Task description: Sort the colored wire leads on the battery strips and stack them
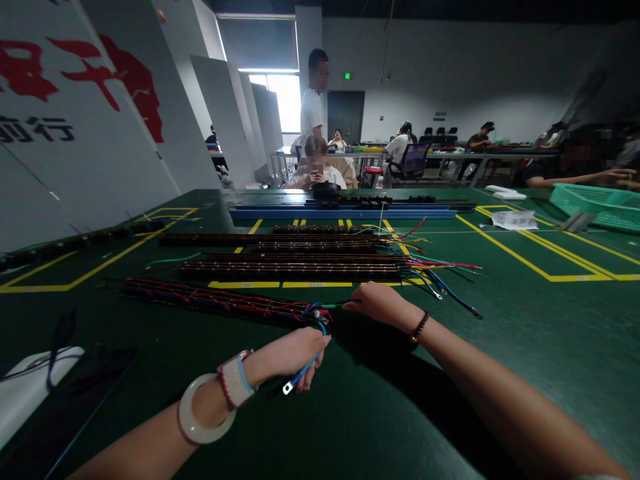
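My left hand is closed round a blue cable, whose bare metal ring lug points down toward me. The fingers of my right hand pinch the tip of a green wire. Both come from the right end of a long dark wire-laced strip, which lies slightly slanted on the green table. Red and blue wires run along this strip and bunch up at its end, between my hands. A bracelet and a banded watch circle my left wrist.
Behind lie several similar dark strips with coloured leads trailing right. Farther back is a blue rail. A green basket stands at right, near a crumpled paper. A white object lies at left; people sit beyond the table.
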The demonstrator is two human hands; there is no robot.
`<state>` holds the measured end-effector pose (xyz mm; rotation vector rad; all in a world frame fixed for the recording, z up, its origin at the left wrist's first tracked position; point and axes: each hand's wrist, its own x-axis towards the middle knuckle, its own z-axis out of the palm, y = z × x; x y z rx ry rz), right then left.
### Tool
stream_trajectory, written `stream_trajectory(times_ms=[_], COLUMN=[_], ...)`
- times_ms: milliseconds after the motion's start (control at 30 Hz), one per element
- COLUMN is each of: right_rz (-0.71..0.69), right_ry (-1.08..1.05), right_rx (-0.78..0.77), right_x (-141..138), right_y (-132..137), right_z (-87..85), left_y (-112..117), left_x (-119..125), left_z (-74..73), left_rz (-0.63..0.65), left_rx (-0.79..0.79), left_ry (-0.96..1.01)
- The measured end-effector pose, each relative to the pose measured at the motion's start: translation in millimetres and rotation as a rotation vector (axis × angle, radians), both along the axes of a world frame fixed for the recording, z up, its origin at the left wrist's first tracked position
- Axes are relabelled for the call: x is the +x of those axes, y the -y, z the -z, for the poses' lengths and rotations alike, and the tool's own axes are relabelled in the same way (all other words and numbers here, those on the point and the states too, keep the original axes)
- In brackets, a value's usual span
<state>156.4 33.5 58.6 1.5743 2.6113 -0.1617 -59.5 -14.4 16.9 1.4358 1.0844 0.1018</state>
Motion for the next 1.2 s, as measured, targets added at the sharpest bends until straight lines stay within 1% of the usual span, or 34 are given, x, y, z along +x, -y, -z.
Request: stream_trajectory(times_ms=[133,200,267,367,433,500,567,600,667,733,800,833,900,967,1067,1133,1200], right_rz=[0.011,0.013,0.013,0.017,-0.001,-0.028,-0.029,-0.015,-0.004,-0.057,-0.174,-0.239,-0.330,-0.334,-0.268,-0.273,-0.304], right_ry=[0.006,0.007,0.008,0.008,-0.017,-0.087,-0.176,-0.224,-0.352,-0.542,-0.735,-0.803,-0.859,-0.835,-0.753,-0.696,-0.639], right_rx=[0.007,0.020,0.023,0.013,-0.018,-0.061,-0.079,-0.075,-0.060,-0.060,-0.120,-0.180,-0.330,-0.445,-0.530,-0.582,-0.588], right_x=[1,1,0,0,2,5,9,10,10,6,-2,-7,-16,-23,-24,-18,-10], right_y=[-2,-2,-2,-1,-1,-4,-7,-8,-8,-2,8,15,25,31,27,22,17], right_z=[1.3,1.7,1.6,0.5,-0.6,-2.1,-4.3,-6.1,-11.0,-17.7,-24.6,-27.3,-30.4,-29.8,-25.9,-24.6,-25.2], left_y=[-8,-10,-8,-1,3,6,6,5,1,-2,-3,-3,-1,2,5,5,5], left_x=[-14,-16,-12,-1,4,6,4,2,-1,-2,-1,0,2,4,6,7,7], left_z=[13.7,14.5,7.9,-10.5,-21.9,-29.0,-30.8,-29.7,-24.3,-16.8,-11.0,-9.8,-11.1,-15.7,-21.6,-21.6,-18.9], left_rz=[0.052,0.053,0.047,0.067,-0.015,-0.117,-0.159,-0.143,-0.072,-0.005,0.019,0.012,-0.005,-0.009,-0.022,-0.040,-0.038], left_rx=[-0.006,-0.004,0.023,0.085,0.155,0.211,0.243,0.244,0.189,0.091,0.014,-0.001,-0.029,-0.055,-0.065,-0.085,-0.123], left_ry=[0.067,0.061,0.002,-0.097,-0.094,-0.043,-0.024,-0.031,-0.044,-0.010,0.030,0.037,0.036,0.053,0.072,0.071,0.080])
